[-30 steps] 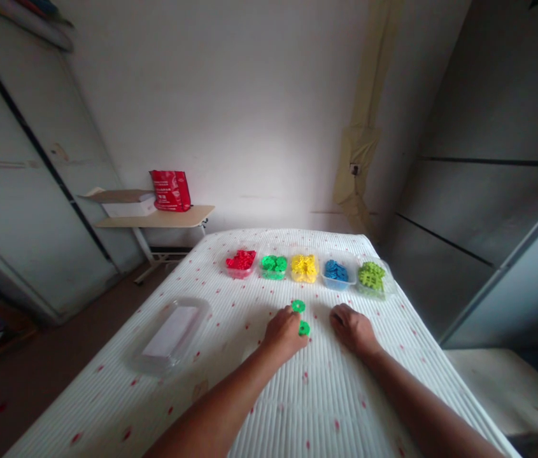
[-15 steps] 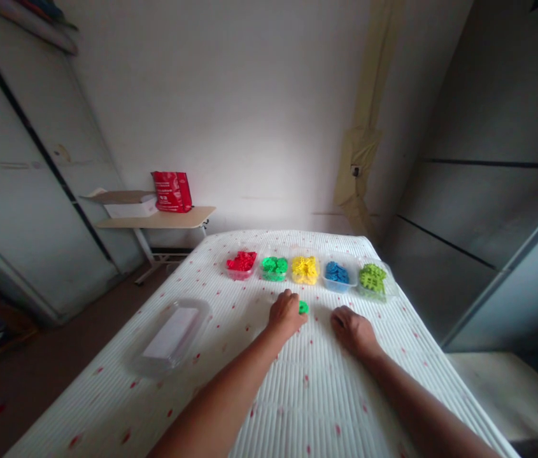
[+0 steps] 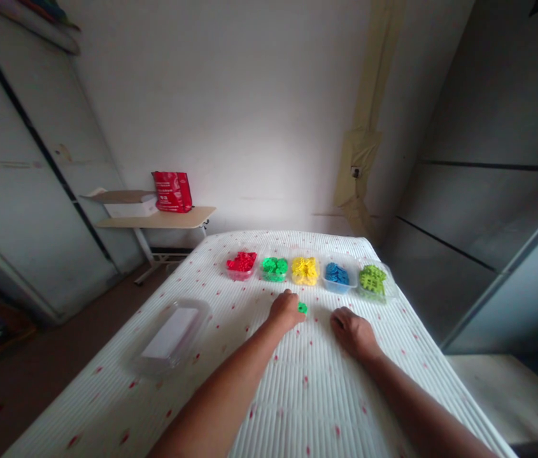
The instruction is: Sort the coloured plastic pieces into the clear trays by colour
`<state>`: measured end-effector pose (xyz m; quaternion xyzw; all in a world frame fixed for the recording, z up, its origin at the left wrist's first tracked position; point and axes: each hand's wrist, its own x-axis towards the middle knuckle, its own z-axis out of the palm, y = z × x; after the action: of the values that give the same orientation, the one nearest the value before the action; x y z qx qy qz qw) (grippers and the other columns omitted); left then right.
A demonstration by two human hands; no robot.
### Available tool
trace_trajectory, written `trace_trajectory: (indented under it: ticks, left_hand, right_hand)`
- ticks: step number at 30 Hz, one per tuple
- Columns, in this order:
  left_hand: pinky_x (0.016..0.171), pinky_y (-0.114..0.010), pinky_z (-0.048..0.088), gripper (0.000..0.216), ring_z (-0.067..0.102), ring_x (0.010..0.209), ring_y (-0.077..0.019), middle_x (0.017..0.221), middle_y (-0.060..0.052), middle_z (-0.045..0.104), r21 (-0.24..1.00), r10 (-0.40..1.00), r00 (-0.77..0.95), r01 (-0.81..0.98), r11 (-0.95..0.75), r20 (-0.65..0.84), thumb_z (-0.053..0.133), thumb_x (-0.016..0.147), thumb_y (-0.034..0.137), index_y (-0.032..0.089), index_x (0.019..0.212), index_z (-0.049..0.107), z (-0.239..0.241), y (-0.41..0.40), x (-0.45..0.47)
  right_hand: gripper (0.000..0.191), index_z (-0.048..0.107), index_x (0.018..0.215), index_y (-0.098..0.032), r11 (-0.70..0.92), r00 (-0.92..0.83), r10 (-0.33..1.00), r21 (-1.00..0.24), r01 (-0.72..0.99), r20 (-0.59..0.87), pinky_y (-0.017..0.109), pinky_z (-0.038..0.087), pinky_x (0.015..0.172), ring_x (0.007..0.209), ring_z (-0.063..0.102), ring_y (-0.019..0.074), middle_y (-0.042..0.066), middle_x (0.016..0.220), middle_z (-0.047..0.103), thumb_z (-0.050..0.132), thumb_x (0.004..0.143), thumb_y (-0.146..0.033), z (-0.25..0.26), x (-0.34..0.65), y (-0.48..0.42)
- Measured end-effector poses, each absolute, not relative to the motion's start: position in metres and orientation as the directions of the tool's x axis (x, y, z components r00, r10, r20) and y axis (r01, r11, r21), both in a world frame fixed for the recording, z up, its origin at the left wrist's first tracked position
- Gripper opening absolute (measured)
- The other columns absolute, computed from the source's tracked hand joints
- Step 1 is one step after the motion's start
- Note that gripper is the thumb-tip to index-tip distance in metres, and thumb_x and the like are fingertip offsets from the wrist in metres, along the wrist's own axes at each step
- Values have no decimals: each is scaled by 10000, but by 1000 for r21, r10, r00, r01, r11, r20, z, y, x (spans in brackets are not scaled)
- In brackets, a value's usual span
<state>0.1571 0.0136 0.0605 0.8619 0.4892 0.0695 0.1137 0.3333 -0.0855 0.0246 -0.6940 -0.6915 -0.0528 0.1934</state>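
My left hand is closed on a small green plastic piece, roundish with notches, which sticks out to the right of the fingers just above the table. Part of that piece is hidden behind the hand. To the right, my right hand rests on the table, its fingers curled into a loose fist with nothing showing in it. Beyond the hands stands a row of clear tubs: red pieces, green pieces, yellow pieces, blue pieces and lime-green pieces.
A clear plastic tray with a whitish rectangle in it lies at the left of the table. Striped white cloth with red spots covers the table. Against the wall, a side table bears a red bag and a box.
The green piece has turned or shifted very slightly at the left fingertips. Both hands stay in almost the same place, and the tubs have not moved.
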Motion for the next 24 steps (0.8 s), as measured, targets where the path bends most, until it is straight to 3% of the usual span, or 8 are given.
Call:
trace_trajectory:
  ticks: [5, 10, 14, 18, 22, 24]
  left_hand:
    - [700, -244, 467, 281, 630, 845, -210, 909, -81, 663, 279, 861, 508, 829, -484, -16, 643, 596, 291, 153, 841, 661, 62, 8, 145]
    - [682, -255, 463, 223, 633, 828, -211, 869, -59, 663, 298, 907, 419, 862, -411, 39, 635, 628, 307, 180, 811, 659, 97, 37, 129]
    - [814, -307, 449, 339, 583, 1010, -258, 1076, -126, 604, 346, 941, 287, 877, -334, 179, 599, 699, 314, 159, 998, 627, 130, 82, 130]
    - [929, -353, 399, 474, 497, 1147, -281, 1186, -160, 551, 444, 945, 203, 844, -301, 255, 597, 726, 266, 137, 1179, 538, 134, 99, 132]
    - [844, -277, 457, 236, 598, 968, -190, 957, -60, 672, 571, 929, 304, 732, -370, 213, 518, 788, 215, 175, 977, 654, 123, 69, 123]
    - [758, -251, 486, 232, 628, 831, -159, 843, -34, 688, 663, 889, 414, 613, -430, 193, 502, 815, 282, 165, 924, 670, 128, 35, 112]
  right_hand:
    - [244, 587, 728, -182, 36, 40, 935, -207, 978, 352, 211, 311, 564, 645, 554, 115, 27, 747, 602, 379, 856, -178, 25, 333, -87]
    - [252, 588, 723, -185, 39, 40, 931, -207, 977, 364, 215, 310, 555, 628, 557, 116, 25, 739, 601, 374, 855, -183, 25, 333, -86]
    - [263, 586, 730, -185, 37, 38, 934, -204, 978, 355, 217, 320, 558, 639, 567, 121, 27, 746, 602, 364, 868, -205, 24, 334, -86]
    - [261, 590, 738, -188, 44, 32, 934, -202, 978, 355, 214, 331, 562, 642, 572, 119, 27, 749, 607, 362, 864, -203, 24, 334, -86]
    - [274, 589, 726, -188, 50, 24, 929, -189, 981, 368, 212, 339, 556, 631, 576, 120, 28, 737, 607, 352, 864, -203, 25, 333, -87]
    - [277, 588, 721, -189, 50, 22, 928, -183, 982, 373, 212, 340, 546, 620, 579, 120, 28, 729, 608, 350, 863, -204, 27, 332, -87]
